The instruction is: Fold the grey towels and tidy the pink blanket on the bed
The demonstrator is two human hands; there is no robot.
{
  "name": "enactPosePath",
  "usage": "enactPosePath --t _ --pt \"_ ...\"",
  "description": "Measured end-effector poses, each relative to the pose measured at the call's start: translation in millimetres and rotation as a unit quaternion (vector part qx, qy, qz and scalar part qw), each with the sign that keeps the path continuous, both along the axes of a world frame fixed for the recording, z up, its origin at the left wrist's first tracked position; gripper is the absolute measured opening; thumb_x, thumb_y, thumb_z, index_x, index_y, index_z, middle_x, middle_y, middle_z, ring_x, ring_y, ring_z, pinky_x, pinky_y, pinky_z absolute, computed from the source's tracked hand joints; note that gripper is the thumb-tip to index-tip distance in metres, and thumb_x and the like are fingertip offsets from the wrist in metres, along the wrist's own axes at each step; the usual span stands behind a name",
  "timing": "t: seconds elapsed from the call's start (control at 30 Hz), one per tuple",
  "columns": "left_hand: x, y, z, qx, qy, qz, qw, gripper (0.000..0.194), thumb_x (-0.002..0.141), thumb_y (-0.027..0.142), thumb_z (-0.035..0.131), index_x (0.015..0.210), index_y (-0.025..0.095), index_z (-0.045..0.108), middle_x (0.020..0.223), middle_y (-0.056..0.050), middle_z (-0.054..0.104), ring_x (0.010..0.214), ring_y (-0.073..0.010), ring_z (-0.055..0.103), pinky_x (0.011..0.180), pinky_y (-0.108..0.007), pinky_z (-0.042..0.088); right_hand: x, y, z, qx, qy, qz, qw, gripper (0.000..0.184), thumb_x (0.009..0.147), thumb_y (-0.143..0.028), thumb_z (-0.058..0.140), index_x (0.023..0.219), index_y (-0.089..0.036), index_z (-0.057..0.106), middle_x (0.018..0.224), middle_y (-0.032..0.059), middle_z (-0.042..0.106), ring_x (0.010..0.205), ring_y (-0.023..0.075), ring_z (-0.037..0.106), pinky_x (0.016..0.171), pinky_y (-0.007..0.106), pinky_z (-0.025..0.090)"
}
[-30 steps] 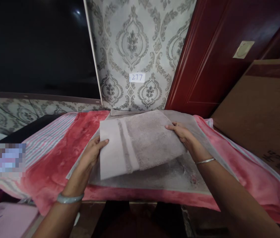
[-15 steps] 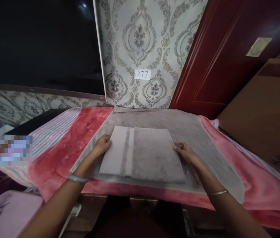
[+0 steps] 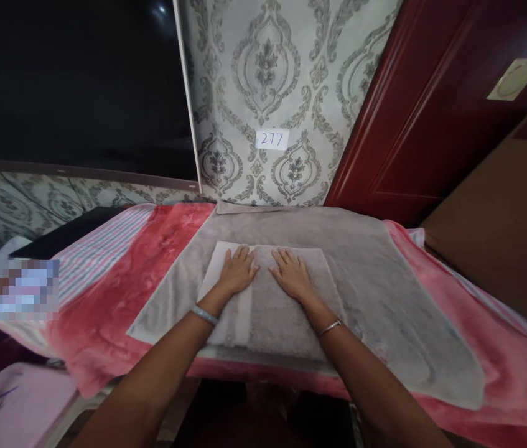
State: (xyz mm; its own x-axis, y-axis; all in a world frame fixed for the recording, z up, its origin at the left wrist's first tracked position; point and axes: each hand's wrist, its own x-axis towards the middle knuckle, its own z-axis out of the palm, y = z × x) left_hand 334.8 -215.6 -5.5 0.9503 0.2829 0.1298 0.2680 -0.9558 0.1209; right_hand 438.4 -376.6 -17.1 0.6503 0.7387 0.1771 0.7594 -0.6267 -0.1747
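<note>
Both hands lie palm down with fingers stretched out and slightly spread, side by side but apart, thumbs turned toward each other, on a folded towel (image 3: 286,317). The left hand (image 3: 238,272) rests on the smooth pale end, its thumb reaching to the plush part; the right hand (image 3: 291,275) rests on the grey-beige plush part; neither pinches anything. The towel is a flat rectangle on a larger grey cloth (image 3: 361,261), its near side just inside that cloth's front edge, nearer the front left corner than the front right one. A bluish bangle (image 3: 205,315) circles the left wrist, a thin metallic one (image 3: 330,327) the right. The grey cloth lies over a red blanket (image 3: 160,267), which shows beyond its left, right and front edges, with a striped section (image 3: 93,252) past the red on the left. Behind the cloth's back edge rises a patterned wall (image 3: 265,74) bearing a card (image 3: 272,139) marked 277, and a cardboard box (image 3: 501,224) stands beyond its right edge
</note>
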Motion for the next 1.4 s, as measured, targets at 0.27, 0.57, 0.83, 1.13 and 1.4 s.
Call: enactPosePath --t 0.27,0.57,0.83,1.13,1.4 --pt "-5 5 8.5 -0.018 -0.026 0.078 0.996 0.063 0.102 0.045 0.037 0.158 0.016 0.037 0.167 -0.019 0.028 0.155 -0.0312 0.024 0.125 -0.055 0.018 15 -15 1.1 -0.019 0.019 -0.057 0.998 0.061 0.105 -0.043 0.035 0.159 -0.015 0.036 0.166 0.0129 0.029 0.154 0.0273 0.021 0.123 0.052 0.018" --pt "-42 35 5.7 -0.057 -0.049 0.168 0.983 0.060 0.099 0.035 0.043 0.151 0.007 0.043 0.157 -0.024 0.043 0.144 -0.0340 0.044 0.117 -0.045 0.035 39 -67 -14.6 0.040 0.062 -0.179 0.981 0.065 0.100 -0.045 0.043 0.157 -0.014 0.039 0.167 0.0156 0.026 0.146 0.0374 0.036 0.116 0.055 0.033" --pt "-84 50 -18.7 -0.236 -0.190 0.211 0.929 0.060 0.083 0.033 0.065 0.140 0.014 0.057 0.136 -0.019 0.065 0.123 -0.0340 0.063 0.107 -0.045 0.047 48 -104 -23.4 0.196 0.183 -0.215 0.939 0.072 0.089 -0.041 0.059 0.153 -0.010 0.045 0.136 0.0202 0.062 0.129 0.0378 0.057 0.108 0.048 0.046" --pt "-74 48 20.5 -0.283 -0.166 0.187 0.926 0.058 0.083 0.026 0.064 0.140 0.013 0.057 0.135 -0.017 0.067 0.125 -0.0322 0.063 0.107 -0.041 0.047 20 -133 -8.5 0.357 0.392 -0.136 0.837 0.074 0.085 -0.037 0.057 0.155 -0.017 0.042 0.137 0.0131 0.065 0.115 0.0289 0.067 0.090 0.040 0.059" --pt "-33 78 73.5 -0.108 -0.076 0.158 0.979 0.056 0.093 0.028 0.053 0.147 0.017 0.049 0.141 -0.014 0.062 0.128 -0.0267 0.060 0.107 -0.035 0.046 -15 -129 -31.8 0.444 0.386 -0.112 0.801 0.098 0.082 -0.055 0.062 0.161 -0.016 0.021 0.128 0.0169 0.067 0.107 0.0299 0.068 0.092 0.045 0.056"
